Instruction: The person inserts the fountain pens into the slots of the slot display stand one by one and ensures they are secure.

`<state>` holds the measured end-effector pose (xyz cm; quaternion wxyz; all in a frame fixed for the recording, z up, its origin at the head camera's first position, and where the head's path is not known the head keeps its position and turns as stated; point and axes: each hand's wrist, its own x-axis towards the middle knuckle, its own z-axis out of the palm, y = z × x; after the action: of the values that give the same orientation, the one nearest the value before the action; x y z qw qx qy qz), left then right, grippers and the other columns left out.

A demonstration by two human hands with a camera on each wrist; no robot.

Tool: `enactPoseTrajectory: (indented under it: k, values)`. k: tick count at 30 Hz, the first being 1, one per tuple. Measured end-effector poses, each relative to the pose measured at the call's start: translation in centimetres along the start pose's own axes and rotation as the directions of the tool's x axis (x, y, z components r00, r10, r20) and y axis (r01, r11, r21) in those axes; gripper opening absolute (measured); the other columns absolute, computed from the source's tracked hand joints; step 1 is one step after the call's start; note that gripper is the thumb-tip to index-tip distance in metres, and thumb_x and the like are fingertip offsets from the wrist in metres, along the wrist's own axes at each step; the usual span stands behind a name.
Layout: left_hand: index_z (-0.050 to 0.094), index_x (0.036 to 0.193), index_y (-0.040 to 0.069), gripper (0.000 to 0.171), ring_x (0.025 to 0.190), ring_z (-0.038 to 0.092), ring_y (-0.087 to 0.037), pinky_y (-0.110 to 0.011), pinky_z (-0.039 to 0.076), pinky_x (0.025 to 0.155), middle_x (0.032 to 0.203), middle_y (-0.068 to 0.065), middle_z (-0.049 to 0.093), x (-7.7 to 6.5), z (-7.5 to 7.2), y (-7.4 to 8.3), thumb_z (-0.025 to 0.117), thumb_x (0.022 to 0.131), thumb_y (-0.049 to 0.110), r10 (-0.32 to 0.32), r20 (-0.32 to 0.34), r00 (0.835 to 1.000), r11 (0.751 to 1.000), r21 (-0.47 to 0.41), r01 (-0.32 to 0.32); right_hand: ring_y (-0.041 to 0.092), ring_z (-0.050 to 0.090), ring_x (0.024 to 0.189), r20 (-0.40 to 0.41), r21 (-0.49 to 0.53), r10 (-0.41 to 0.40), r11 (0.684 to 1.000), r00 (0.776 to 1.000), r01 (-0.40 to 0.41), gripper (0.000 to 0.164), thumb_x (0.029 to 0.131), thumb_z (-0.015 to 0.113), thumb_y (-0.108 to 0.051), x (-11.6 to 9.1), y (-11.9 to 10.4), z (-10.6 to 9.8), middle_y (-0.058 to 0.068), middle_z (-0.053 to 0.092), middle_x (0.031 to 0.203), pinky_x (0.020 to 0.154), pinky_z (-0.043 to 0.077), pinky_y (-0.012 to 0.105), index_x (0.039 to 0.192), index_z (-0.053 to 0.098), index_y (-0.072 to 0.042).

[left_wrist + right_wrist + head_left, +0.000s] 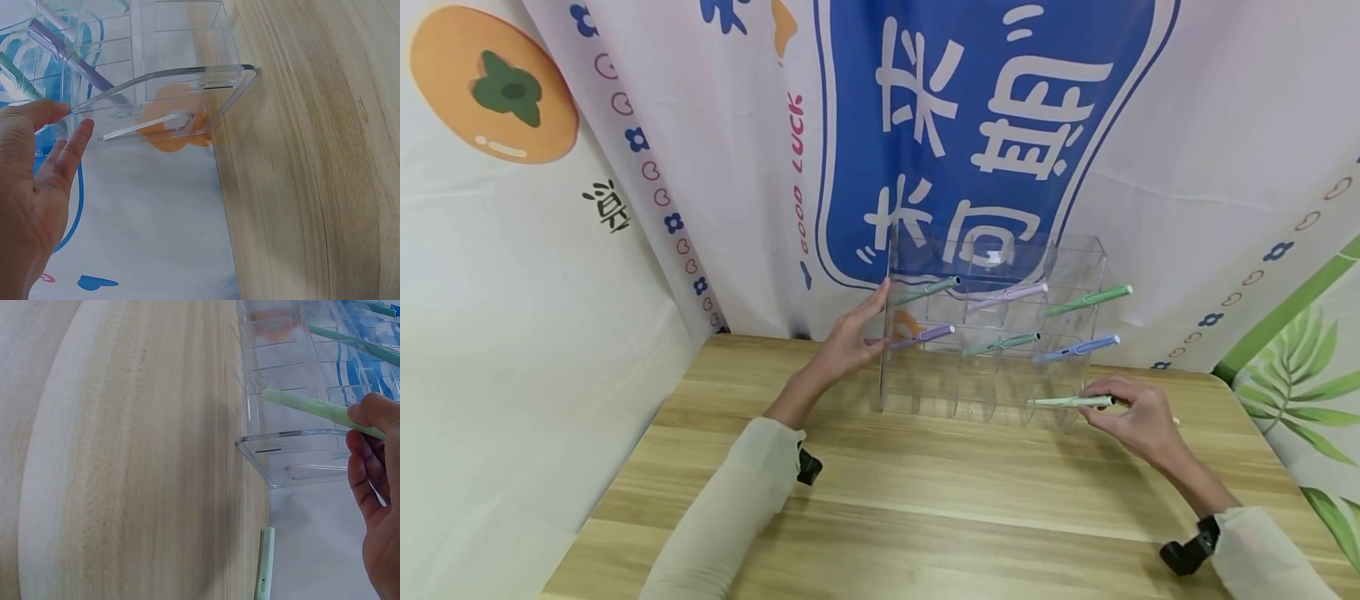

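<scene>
A clear plastic pen rack (973, 400) with rows of compartments stands at the back of the table. My left hand (850, 342) grips its left side panel, thumb and fingers on either side of the edge in the left wrist view. At the lower right, my right hand (1138, 421) pinches a pale green pen (306, 404) whose far end reaches into a bottom-row compartment. Above it, the top row holds a teal pen (928, 290), a lilac pen (1015, 293) and a green pen (1090, 300). Purple (925, 337), blue-green (1003, 343) and blue pens (1078, 348) slant from the middle row.
Another pale green pen (265, 562) lies near the table's back edge, right of the rack. Behind the wooden table (880, 500) hangs a printed cloth (760, 208) with a blue panel, close to the rack's back. A black wrist camera (1187, 550) sits at the right cuff.
</scene>
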<state>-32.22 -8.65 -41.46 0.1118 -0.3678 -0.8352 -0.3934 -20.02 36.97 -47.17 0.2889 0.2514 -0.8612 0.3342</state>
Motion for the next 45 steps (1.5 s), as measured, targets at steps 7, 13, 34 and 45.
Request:
enactPoseTrajectory:
  k: [7,13,34,45]
  values:
    - [0.02,0.167,0.004,0.102,0.159,0.028,-0.032,-0.033,0.059,0.104,0.174,-0.013,0.02,0.0,-0.1,0.2,0.077,0.086,-0.017,0.008,-0.007,1.0,1.0,0.012,-0.008,-0.008,0.065,0.085,-0.006,-0.009,0.012,1.0,1.0,-0.012,0.034,0.065,0.091,0.015,0.0,-0.1,0.2,0.004,0.077,0.089,0.078,0.053,0.002,0.089,0.082,-0.007]
    - [0.02,0.167,0.004,0.101,0.158,0.029,-0.033,-0.037,0.06,0.105,0.174,-0.013,0.02,0.0,0.0,0.2,0.077,0.086,-0.018,0.009,-0.007,1.0,1.0,0.01,-0.009,-0.007,0.063,0.083,-0.016,0.008,0.008,1.0,1.0,-0.008,0.034,0.065,0.091,0.017,0.0,0.1,0.4,0.005,0.075,0.088,0.079,0.053,0.001,0.09,0.082,-0.005]
    - [0.021,0.167,0.003,0.102,0.158,0.029,-0.033,-0.037,0.057,0.109,0.174,-0.018,0.021,0.0,0.0,0.2,0.078,0.085,-0.018,0.008,-0.002,1.0,1.0,-0.006,-0.008,-0.006,0.063,0.079,-0.019,-0.017,0.055,0.998,0.998,-0.055,0.044,0.063,0.094,0.014,-0.6,0.3,-1.2,0.011,0.077,0.099,0.068,0.057,0.009,0.102,0.081,-0.003]
    - [0.02,0.167,0.004,0.103,0.157,0.031,-0.033,-0.032,0.061,0.101,0.173,-0.021,0.022,0.0,0.0,0.1,0.077,0.085,-0.018,0.002,0.001,1.0,1.0,-0.001,-0.002,-0.009,0.063,0.084,0.024,-0.029,0.034,0.999,0.999,-0.033,0.047,0.061,0.095,0.011,-1.4,1.4,-3.3,0.011,0.077,0.1,0.074,0.054,0.004,0.104,0.081,-0.003]
